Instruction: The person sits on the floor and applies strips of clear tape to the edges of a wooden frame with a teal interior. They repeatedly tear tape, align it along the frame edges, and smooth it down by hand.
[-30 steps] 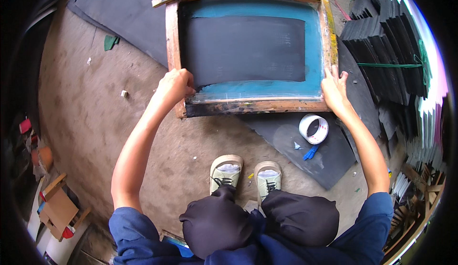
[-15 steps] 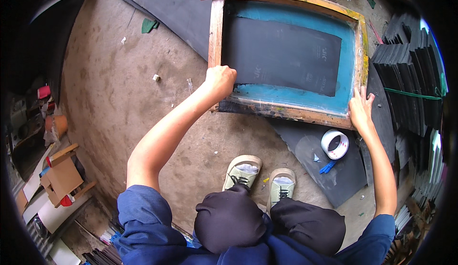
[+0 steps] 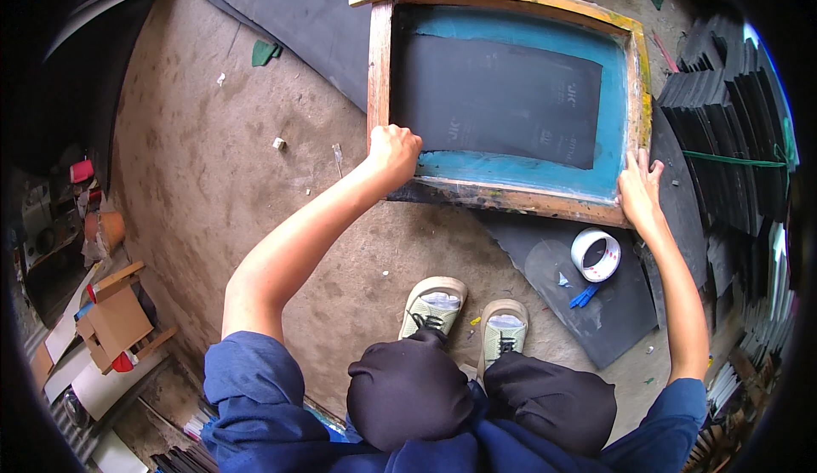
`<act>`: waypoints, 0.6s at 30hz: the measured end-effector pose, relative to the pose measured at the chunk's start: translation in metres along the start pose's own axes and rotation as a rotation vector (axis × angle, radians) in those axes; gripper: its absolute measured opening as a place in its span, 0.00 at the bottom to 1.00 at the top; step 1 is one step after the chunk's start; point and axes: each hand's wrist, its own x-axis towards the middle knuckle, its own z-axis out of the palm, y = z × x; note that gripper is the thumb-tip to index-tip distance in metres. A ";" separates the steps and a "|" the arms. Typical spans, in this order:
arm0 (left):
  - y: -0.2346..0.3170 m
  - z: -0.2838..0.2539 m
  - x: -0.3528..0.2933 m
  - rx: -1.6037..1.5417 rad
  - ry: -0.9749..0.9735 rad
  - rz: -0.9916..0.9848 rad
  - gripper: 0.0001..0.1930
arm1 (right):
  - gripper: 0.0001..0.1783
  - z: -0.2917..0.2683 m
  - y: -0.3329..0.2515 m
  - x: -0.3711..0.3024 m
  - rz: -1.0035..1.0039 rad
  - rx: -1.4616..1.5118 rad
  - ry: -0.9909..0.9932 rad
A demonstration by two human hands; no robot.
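Observation:
A wooden screen-printing frame (image 3: 511, 198) with paint-stained bars is held low in front of me, over dark sheets on the floor. Teal mesh (image 3: 506, 20) spans it, and a dark rectangle (image 3: 498, 90) with faint pale markings fills most of the middle. My left hand (image 3: 395, 153) is closed around the frame near its lower left corner, hiding that part of the wood. At the lower right corner, my right hand (image 3: 641, 188) grips the bar, with some fingers stretched along the right side.
Below the frame, a white tape roll (image 3: 596, 254) and a blue scrap (image 3: 584, 295) lie on a dark sheet (image 3: 608, 333). Tied stacks of black sheets (image 3: 723, 124) stand at right. A cardboard box (image 3: 117, 324) and clutter sit at left. A green scrap (image 3: 265, 52) lies on the concrete floor.
The frame has shifted slightly left with both hands still on it. Their grips look the same.

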 end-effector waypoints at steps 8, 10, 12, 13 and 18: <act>0.002 -0.004 0.000 0.147 -0.159 0.012 0.08 | 0.13 0.007 -0.001 0.007 -0.055 -0.014 -0.020; 0.006 -0.007 0.003 0.196 -0.237 0.009 0.13 | 0.12 0.008 0.000 0.008 -0.033 -0.033 -0.020; 0.015 -0.011 0.006 0.240 -0.316 0.011 0.18 | 0.11 0.022 0.000 0.011 0.000 -0.060 0.063; 0.018 -0.013 0.004 0.315 -0.289 -0.013 0.20 | 0.12 0.022 0.002 0.009 -0.003 -0.065 0.050; 0.008 -0.009 -0.004 0.400 -0.205 -0.018 0.21 | 0.10 -0.007 -0.009 -0.003 -0.085 -0.101 0.052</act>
